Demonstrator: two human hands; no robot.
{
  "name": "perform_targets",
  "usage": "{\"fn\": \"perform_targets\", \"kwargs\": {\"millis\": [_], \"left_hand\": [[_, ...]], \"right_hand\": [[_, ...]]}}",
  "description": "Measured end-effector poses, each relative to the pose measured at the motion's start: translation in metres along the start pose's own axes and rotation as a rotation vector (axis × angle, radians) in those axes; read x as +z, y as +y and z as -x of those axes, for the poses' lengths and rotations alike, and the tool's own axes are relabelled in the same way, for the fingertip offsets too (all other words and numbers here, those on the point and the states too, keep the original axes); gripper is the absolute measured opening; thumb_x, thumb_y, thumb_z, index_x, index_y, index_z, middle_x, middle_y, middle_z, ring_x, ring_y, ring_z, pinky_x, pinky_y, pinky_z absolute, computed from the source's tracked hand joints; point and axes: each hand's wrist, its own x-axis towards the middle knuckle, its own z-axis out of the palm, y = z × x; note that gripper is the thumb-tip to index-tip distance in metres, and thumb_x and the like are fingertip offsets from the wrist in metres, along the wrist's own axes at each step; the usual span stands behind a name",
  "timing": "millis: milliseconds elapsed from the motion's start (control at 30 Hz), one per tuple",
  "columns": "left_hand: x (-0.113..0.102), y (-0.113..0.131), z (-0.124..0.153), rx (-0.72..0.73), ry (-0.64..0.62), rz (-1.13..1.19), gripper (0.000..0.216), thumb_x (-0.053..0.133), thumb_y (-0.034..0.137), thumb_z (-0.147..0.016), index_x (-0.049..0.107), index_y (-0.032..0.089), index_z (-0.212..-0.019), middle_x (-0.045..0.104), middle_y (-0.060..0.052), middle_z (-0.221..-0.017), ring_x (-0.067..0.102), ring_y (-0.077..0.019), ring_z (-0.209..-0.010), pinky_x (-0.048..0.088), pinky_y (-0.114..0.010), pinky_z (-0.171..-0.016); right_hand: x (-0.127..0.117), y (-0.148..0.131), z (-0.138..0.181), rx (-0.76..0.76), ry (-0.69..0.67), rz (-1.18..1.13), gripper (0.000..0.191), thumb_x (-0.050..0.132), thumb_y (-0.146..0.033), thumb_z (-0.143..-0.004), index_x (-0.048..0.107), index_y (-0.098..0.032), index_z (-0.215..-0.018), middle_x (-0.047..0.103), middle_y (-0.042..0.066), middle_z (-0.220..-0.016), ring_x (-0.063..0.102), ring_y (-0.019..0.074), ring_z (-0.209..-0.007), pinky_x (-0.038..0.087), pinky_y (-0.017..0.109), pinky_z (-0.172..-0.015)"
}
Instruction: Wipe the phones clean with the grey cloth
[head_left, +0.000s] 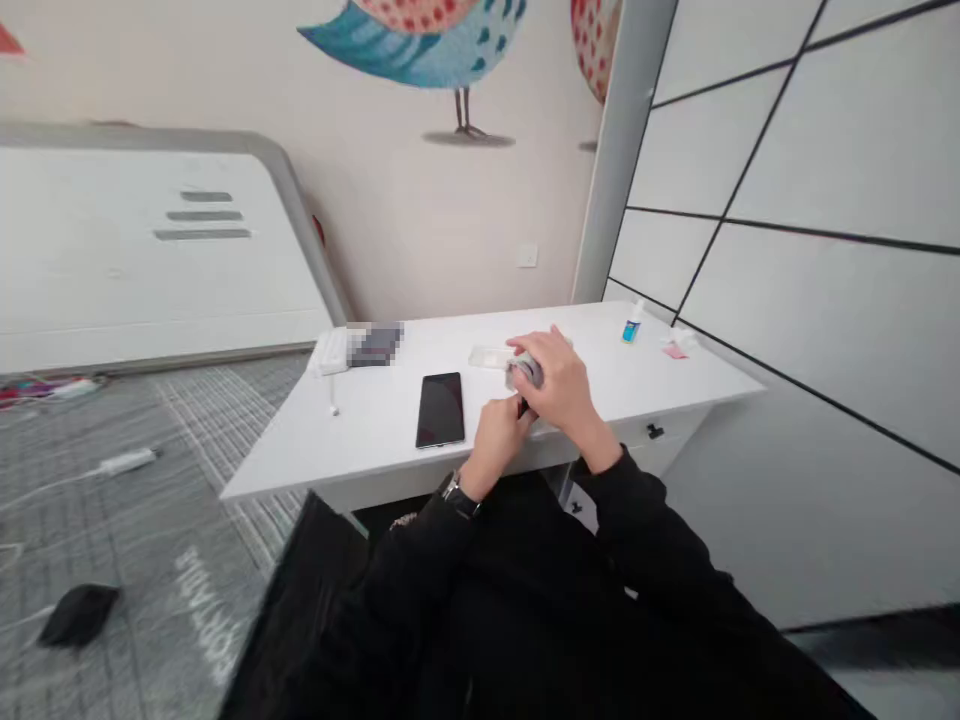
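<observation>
My left hand point(499, 432) is closed near the front edge of the white desk, around the dark lower part of a small grey rounded object point(527, 370). From above and to the right, my right hand point(559, 380) curls over the same object with its fingers bent round the top. The object's exact kind is hidden by my fingers. Just behind it lies a clear, flat plastic piece point(487, 357), partly covered by my right hand. A black-screened phone point(440, 410) rests flat to the left of my hands.
The white desk point(375, 440) also carries a white box point(330, 352), a blurred dark item point(379, 345), a small bottle point(631, 325) and pink paper point(674, 350). A short white cable point(333, 400) lies at left. Panelled wall rises on the right; a power strip point(127, 461) lies on the floor.
</observation>
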Motion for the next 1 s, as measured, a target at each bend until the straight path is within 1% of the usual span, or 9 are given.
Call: {"fn": "perform_targets", "kwargs": {"millis": [133, 267, 467, 533, 633, 700, 767, 833, 1000], "left_hand": [[0.0014, 0.0008, 0.0006, 0.006, 0.004, 0.004, 0.028, 0.063, 0.040, -0.099, 0.066, 0.015, -0.112, 0.070, -0.006, -0.106, 0.069, -0.0180, -0.093, 0.060, -0.038, -0.084], [0.0000, 0.0011, 0.0005, 0.001, 0.000, 0.002, 0.028, 0.063, 0.039, -0.099, 0.066, 0.015, -0.112, 0.070, -0.006, -0.107, 0.069, -0.0178, -0.093, 0.060, -0.039, -0.084], [0.0006, 0.0000, -0.0008, -0.006, 0.025, 0.018, 0.029, 0.062, 0.041, -0.099, 0.066, 0.015, -0.110, 0.070, -0.005, -0.101, 0.069, -0.0168, -0.088, 0.060, -0.036, -0.080], [0.0024, -0.0011, -0.0005, -0.002, 0.031, 0.023, 0.028, 0.062, 0.041, -0.099, 0.066, 0.015, -0.110, 0.069, -0.005, -0.101, 0.069, -0.0165, -0.087, 0.060, -0.036, -0.080], [0.0043, -0.0027, -0.0002, 0.004, 0.036, 0.027, 0.028, 0.063, 0.040, -0.099, 0.066, 0.015, -0.110, 0.069, -0.004, -0.101, 0.069, -0.0163, -0.087, 0.060, -0.036, -0.080], [0.0045, -0.0033, -0.0005, 0.002, 0.035, 0.028, 0.028, 0.063, 0.040, -0.099, 0.066, 0.015, -0.110, 0.069, -0.004, -0.100, 0.069, -0.0164, -0.087, 0.060, -0.035, -0.079], [0.0043, -0.0035, -0.0007, 0.002, 0.034, 0.030, 0.028, 0.063, 0.041, -0.099, 0.066, 0.015, -0.109, 0.069, -0.004, -0.100, 0.069, -0.0163, -0.087, 0.060, -0.035, -0.079], [0.0043, -0.0036, -0.0006, 0.007, 0.034, 0.033, 0.028, 0.062, 0.041, -0.099, 0.066, 0.015, -0.110, 0.069, -0.005, -0.101, 0.069, -0.0165, -0.087, 0.060, -0.036, -0.079], [0.0051, -0.0043, 0.0007, 0.023, 0.033, 0.040, 0.027, 0.063, 0.039, -0.099, 0.066, 0.015, -0.110, 0.069, -0.005, -0.103, 0.069, -0.0166, -0.089, 0.060, -0.036, -0.081]], "right_hand": [[-0.0043, 0.0037, -0.0005, -0.049, -0.039, -0.017, 0.017, 0.053, -0.026, -0.093, 0.065, -0.024, -0.105, 0.071, 0.007, -0.110, 0.063, 0.0269, -0.113, 0.043, 0.049, -0.111], [-0.0018, -0.0009, 0.0000, -0.200, -0.133, -0.065, 0.034, 0.042, -0.009, -0.089, 0.068, -0.027, -0.100, 0.074, 0.001, -0.109, 0.065, 0.0221, -0.116, 0.019, 0.052, -0.127], [-0.0009, 0.0064, -0.0001, -0.022, 0.018, -0.020, 0.019, 0.058, -0.031, -0.093, 0.063, -0.020, -0.108, 0.069, 0.011, -0.108, 0.063, 0.0280, -0.106, 0.051, 0.047, -0.099], [-0.0026, 0.0068, -0.0002, -0.073, -0.023, -0.038, 0.012, 0.056, -0.028, -0.093, 0.064, -0.023, -0.101, 0.071, 0.007, -0.104, 0.064, 0.0258, -0.106, 0.045, 0.048, -0.109], [-0.0040, 0.0048, 0.0005, -0.183, -0.096, -0.074, 0.019, 0.050, -0.017, -0.091, 0.066, -0.026, -0.098, 0.073, 0.000, -0.106, 0.065, 0.0213, -0.111, 0.022, 0.050, -0.126], [-0.0039, 0.0049, 0.0012, -0.151, -0.071, -0.066, 0.019, 0.051, -0.018, -0.092, 0.065, -0.026, -0.102, 0.073, 0.001, -0.107, 0.065, 0.0218, -0.110, 0.028, 0.049, -0.123], [-0.0036, 0.0068, 0.0018, -0.062, -0.011, -0.040, 0.015, 0.056, -0.027, -0.093, 0.063, -0.024, -0.106, 0.071, 0.006, -0.107, 0.064, 0.0245, -0.105, 0.045, 0.047, -0.108], [-0.0038, 0.0084, 0.0023, -0.026, 0.016, -0.030, 0.016, 0.058, -0.035, -0.094, 0.062, -0.022, -0.104, 0.069, 0.009, -0.104, 0.063, 0.0262, -0.101, 0.051, 0.045, -0.095], [-0.0052, 0.0048, 0.0036, -0.158, -0.054, -0.048, 0.013, 0.051, -0.025, -0.093, 0.063, -0.026, -0.095, 0.072, 0.001, -0.102, 0.065, 0.0223, -0.108, 0.030, 0.050, -0.122]]}}
